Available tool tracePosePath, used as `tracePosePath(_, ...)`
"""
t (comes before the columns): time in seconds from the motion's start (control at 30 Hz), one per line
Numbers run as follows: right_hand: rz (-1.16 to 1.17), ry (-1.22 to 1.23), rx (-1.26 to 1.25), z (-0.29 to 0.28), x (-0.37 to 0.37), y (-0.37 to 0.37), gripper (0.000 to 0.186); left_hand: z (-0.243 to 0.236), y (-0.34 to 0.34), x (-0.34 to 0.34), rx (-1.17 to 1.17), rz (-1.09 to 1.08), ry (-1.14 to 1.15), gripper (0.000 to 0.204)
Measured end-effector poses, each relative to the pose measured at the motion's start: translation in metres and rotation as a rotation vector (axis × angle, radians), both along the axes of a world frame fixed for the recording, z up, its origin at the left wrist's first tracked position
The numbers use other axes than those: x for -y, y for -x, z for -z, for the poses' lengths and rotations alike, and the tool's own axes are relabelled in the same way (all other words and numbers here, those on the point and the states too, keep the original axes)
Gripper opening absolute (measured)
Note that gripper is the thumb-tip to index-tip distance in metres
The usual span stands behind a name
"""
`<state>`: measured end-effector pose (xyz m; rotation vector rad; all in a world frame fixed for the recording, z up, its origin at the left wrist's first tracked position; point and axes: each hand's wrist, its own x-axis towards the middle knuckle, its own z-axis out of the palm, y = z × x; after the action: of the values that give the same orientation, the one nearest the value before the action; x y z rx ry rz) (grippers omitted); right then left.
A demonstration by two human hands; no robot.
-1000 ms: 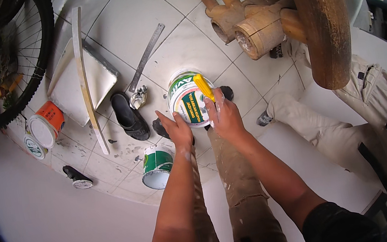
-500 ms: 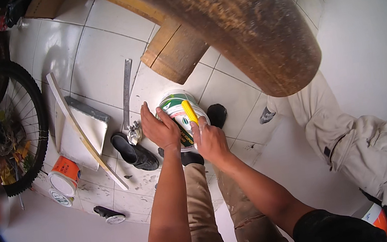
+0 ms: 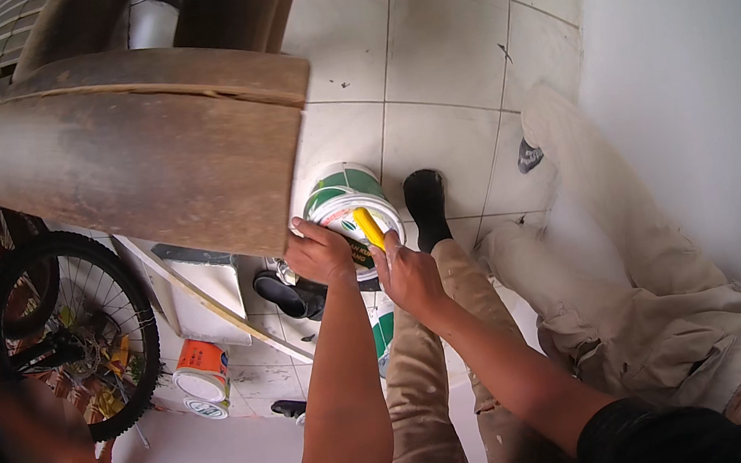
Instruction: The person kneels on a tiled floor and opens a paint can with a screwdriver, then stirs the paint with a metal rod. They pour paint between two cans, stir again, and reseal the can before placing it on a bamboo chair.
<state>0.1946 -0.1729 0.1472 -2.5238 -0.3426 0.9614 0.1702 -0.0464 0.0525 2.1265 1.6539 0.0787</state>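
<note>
My right hand (image 3: pixel 411 275) is closed around the yellow handle (image 3: pixel 368 226) of a tool whose working end I cannot make out. The handle points up and away, over a white and green bucket (image 3: pixel 343 178) between my feet. My left hand (image 3: pixel 320 254) has its fingers partly spread at the lower right corner of a large brown wooden piece (image 3: pixel 177 155). The fingertips seem to touch its end; whether they bear on it I cannot tell. This wooden piece, with a flat cut end, fills the upper left and hides part of the floor.
A bicycle wheel (image 3: pixel 70 334) stands at the left. Near it are a pale strip (image 3: pixel 218 302), a white tray (image 3: pixel 212 327), an orange and white tub (image 3: pixel 200 370) and a black shoe (image 3: pixel 282 293). Beige trousers (image 3: pixel 650 305) spread along the white wall (image 3: pixel 697 106) at right.
The view has turned, and the wooden piece now lies at upper left instead of upper right. My left hand has come from the bucket's side to the wood's end. My right hand still grips the yellow handle.
</note>
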Motion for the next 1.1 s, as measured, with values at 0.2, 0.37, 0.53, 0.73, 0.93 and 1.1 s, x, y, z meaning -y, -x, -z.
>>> tracePosePath(0.2, 0.352, -0.138, 0.255, 0.026, -0.021, -0.037, 0.030, 0.001, 0.000, -0.003, -0.001, 0.000, 0.080, 0.058)
tracePosePath(0.37, 0.302, 0.171, 0.308, 0.085, -0.086, -0.077, 0.029, -0.008, -0.007, -0.003, -0.039, -0.027, 0.174, 0.063)
tracePosePath(0.53, 0.304, 0.180, 0.294, 0.100, -0.089, -0.076, 0.029, -0.008, -0.010, -0.002, -0.064, -0.051, 0.202, 0.064)
tracePosePath(0.73, 0.305, 0.143, 0.161, 0.090, -0.091, -0.085, 0.031, -0.019, -0.012, -0.011, -0.174, 0.003, 0.364, 0.061)
tracePosePath(0.93, 0.498, 0.063, -0.075, 0.097, -0.083, -0.077, 0.030, -0.001, -0.004, -0.027, -0.109, 0.238, 0.262, 0.055)
tracePosePath(1.1, 0.067, 0.092, 0.544, 0.104, -0.067, -0.054, 0.032, 0.002, 0.021, -0.016, -0.004, 0.104, 0.301, 0.061)
